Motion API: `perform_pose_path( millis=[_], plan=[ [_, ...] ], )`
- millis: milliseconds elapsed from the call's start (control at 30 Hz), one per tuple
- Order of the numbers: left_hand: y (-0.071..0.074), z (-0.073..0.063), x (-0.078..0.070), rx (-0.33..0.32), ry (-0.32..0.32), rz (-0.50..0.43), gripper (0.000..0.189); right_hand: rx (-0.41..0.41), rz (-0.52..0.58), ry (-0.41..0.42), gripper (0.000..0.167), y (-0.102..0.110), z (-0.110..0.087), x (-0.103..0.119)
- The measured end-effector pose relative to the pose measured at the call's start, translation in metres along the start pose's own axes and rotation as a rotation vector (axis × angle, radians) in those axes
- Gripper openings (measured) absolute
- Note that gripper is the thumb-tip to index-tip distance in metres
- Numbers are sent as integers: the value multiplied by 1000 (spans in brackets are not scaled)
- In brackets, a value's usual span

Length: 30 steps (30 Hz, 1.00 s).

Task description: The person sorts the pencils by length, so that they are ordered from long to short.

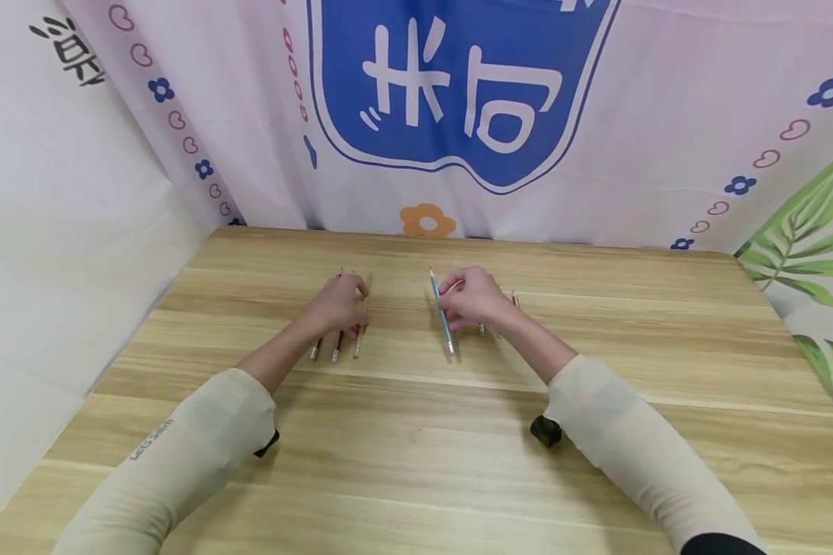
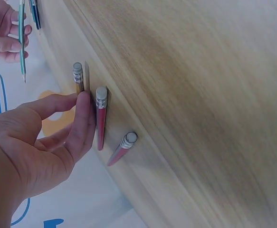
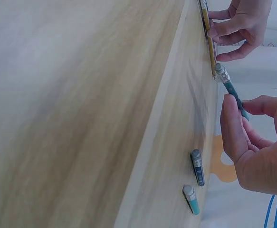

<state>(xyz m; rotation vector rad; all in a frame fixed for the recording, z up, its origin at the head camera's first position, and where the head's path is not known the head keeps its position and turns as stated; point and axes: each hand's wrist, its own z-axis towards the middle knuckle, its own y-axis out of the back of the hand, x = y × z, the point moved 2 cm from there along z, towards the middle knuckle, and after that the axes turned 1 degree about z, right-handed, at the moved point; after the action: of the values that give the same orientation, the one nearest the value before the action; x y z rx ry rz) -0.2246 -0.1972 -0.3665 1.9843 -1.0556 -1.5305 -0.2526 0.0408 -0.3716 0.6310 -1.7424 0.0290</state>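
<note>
My left hand [image 1: 338, 303] pinches a yellow pencil [image 1: 359, 343] between thumb and fingers, low at the table. Just left of it lie two red pencils [image 2: 101, 121] [image 2: 121, 152], eraser ends toward me; my hand partly covers them in the head view. My right hand [image 1: 477, 297] pinches a blue-green pencil [image 1: 441, 312] by its middle, point facing the far edge. In the right wrist view this pencil [image 3: 231, 90] appears lifted off the wood. Beside that hand are a dark pencil [image 3: 198, 168] and a teal pencil [image 3: 191, 199], mostly hidden by my hand and forearm in the head view.
The wooden table [image 1: 403, 462] spreads out toward me. Along its far edge hangs a printed curtain [image 1: 250, 116] with a blue emblem; a white sheet [image 1: 55, 231] borders the left side and a leaf-printed one [image 1: 805, 254] the right.
</note>
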Motion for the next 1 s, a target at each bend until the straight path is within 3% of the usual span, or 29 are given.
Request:
perform_pose_path(
  millis=[467,1000],
  plan=[
    [0,2,1,26,-24,45,47,14,12,15,15,-11,4,6],
    [3,-1,0,33,3,17,47,44,36,-4,17,-27,12,7]
  ],
)
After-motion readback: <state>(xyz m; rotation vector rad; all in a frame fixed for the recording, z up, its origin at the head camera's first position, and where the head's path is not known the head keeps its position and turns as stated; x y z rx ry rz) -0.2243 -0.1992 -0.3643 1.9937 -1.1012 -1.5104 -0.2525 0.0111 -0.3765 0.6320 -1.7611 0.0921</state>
